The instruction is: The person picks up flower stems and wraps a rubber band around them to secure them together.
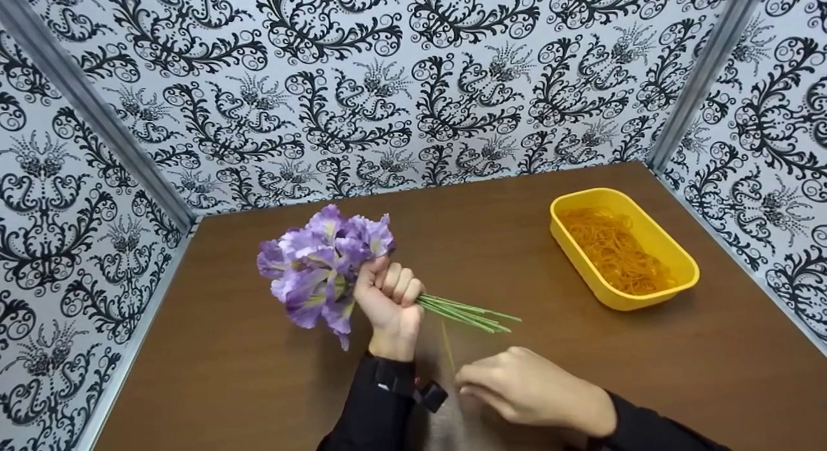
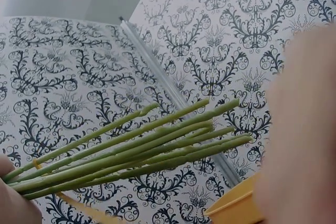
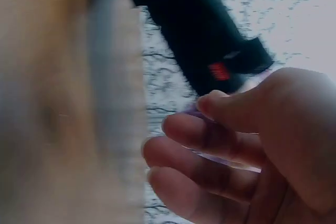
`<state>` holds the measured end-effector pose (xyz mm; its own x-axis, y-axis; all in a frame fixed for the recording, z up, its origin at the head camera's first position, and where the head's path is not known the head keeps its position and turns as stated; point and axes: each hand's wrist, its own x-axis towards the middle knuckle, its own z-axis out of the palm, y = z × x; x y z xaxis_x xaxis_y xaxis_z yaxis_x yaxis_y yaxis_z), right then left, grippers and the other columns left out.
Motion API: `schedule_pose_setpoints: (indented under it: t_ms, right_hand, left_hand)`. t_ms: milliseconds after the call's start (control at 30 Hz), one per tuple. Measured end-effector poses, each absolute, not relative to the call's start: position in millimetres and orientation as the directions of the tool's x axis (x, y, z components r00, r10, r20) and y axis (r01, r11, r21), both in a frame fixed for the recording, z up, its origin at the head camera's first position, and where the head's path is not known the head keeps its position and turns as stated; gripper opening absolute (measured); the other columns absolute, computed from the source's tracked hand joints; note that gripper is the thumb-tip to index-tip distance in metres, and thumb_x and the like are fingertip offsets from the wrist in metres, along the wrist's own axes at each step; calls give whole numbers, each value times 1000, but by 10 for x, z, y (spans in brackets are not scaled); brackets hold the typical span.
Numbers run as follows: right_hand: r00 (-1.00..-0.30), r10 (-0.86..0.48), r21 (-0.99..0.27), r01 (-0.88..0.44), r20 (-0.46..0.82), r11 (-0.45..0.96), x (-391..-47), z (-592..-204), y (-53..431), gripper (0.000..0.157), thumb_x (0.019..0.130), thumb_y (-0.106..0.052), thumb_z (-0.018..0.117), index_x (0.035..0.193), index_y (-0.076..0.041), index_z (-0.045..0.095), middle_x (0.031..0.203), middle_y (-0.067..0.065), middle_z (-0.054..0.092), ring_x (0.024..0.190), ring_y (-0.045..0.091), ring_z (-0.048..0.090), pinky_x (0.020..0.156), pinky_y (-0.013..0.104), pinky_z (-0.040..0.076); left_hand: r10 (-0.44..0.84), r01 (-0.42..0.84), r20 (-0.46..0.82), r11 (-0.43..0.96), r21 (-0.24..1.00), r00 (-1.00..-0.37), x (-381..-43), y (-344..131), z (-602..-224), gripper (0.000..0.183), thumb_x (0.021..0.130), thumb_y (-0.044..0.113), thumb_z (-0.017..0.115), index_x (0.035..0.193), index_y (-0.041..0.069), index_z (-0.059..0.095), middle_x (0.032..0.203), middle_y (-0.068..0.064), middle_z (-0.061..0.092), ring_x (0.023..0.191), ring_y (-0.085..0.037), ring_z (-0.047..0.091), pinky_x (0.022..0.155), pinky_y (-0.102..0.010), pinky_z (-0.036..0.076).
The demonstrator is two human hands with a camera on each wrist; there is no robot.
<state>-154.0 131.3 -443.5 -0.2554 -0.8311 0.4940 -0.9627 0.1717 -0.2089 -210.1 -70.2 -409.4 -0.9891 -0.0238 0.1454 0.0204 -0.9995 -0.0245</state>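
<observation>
A bunch of purple artificial flowers (image 1: 323, 267) is gripped by my left hand (image 1: 391, 302), fingers curled round the stems just below the blooms. The bare green stems (image 1: 468, 313) stick out to the right of the fist. A yellow rubber band (image 1: 448, 347) runs taut from the stems down to my right hand (image 1: 517, 383), which pinches its end. In the left wrist view, the rubber band (image 2: 86, 208) stretches away below the stems, and a bit of it shows on the upper stem near the fist. The right wrist view shows the right hand's thumb and index finger together.
A yellow tub (image 1: 585, 270) with many orange-yellow rubber bands (image 1: 614, 251) stands at the right on the brown table (image 1: 484, 244). Walls with a black-and-white scroll pattern (image 1: 362, 95) rise behind and at both sides.
</observation>
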Motion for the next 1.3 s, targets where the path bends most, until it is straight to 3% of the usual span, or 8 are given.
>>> schedule_pose_setpoints:
  t_ms: [300, 467, 633, 767, 967, 1100, 1300]
  right_hand:
    - [-218, -751, -312, -950, 623, 17, -1546, -4173, 1409, 12, 98, -2, 62, 107, -11, 61, 80, -7, 57, 68, -5, 50, 64, 4, 41]
    - [-243, -593, -366, -926, 767, -95, -1555, -4041, 1449, 8, 99, 4, 59, 105, -1, 60, 79, 1, 59, 57, 1, 54, 55, 5, 45]
    - [-231, -483, -334, -933, 844, -137, -1541, -3922, 1462, 2, 99, 7, 57, 99, 5, 58, 76, 5, 58, 52, 3, 53, 50, 7, 45]
    - [-234, -378, -265, -964, 896, -30, -1564, -3858, 1526, 10, 100, 2, 57, 96, 10, 61, 74, 7, 59, 51, 5, 55, 48, 10, 46]
    - [-257, -263, -204, -956, 930, 213, -1706, -3791, 1719, 21, 103, -10, 58, 92, 8, 64, 72, 7, 60, 51, 5, 54, 46, 13, 46]
    - [-341, -236, -246, -901, 910, 356, -1888, -3823, 1869, 22, 103, -15, 58, 95, 4, 67, 72, 6, 61, 49, 5, 55, 46, 14, 47]
    - [-469, -229, -327, -823, 853, 465, -2155, -3972, 2062, 5, 95, 0, 66, 100, 1, 68, 76, 3, 63, 49, 9, 55, 48, 15, 47]
  left_hand:
    - [-61, 80, 172, -991, 110, -983, -2173, -659, -4213, 49, 79, 7, 59, 61, 17, 15, 53, 9, 13, 46, -3, 9, 42, -17, 7]
    - [-11, 36, 166, -989, 145, -986, -2160, -631, -4227, 50, 79, 9, 62, 61, 17, 17, 52, 9, 16, 45, -3, 12, 42, -17, 9]
    - [2, 40, 191, -976, 215, -982, -2128, -605, -4208, 45, 84, 8, 56, 61, 17, 18, 51, 10, 20, 45, -3, 13, 42, -16, 10]
    - [33, 31, 202, -951, 309, -979, -2121, -584, -4223, 40, 89, 8, 47, 61, 16, 20, 51, 10, 19, 45, -3, 12, 43, -17, 9]
    - [201, -83, 221, -889, 450, -954, -2101, -567, -4231, 39, 92, 9, 41, 61, 18, 19, 52, 11, 20, 45, -2, 14, 42, -16, 10]
    - [309, -186, 195, -861, 473, -931, -2074, -561, -4209, 40, 91, 10, 44, 61, 19, 20, 50, 13, 26, 44, -1, 17, 42, -16, 12]
    - [395, -304, 195, -876, 374, -898, -2034, -539, -4153, 45, 85, 12, 59, 59, 20, 23, 50, 12, 25, 43, -1, 18, 42, -16, 13]
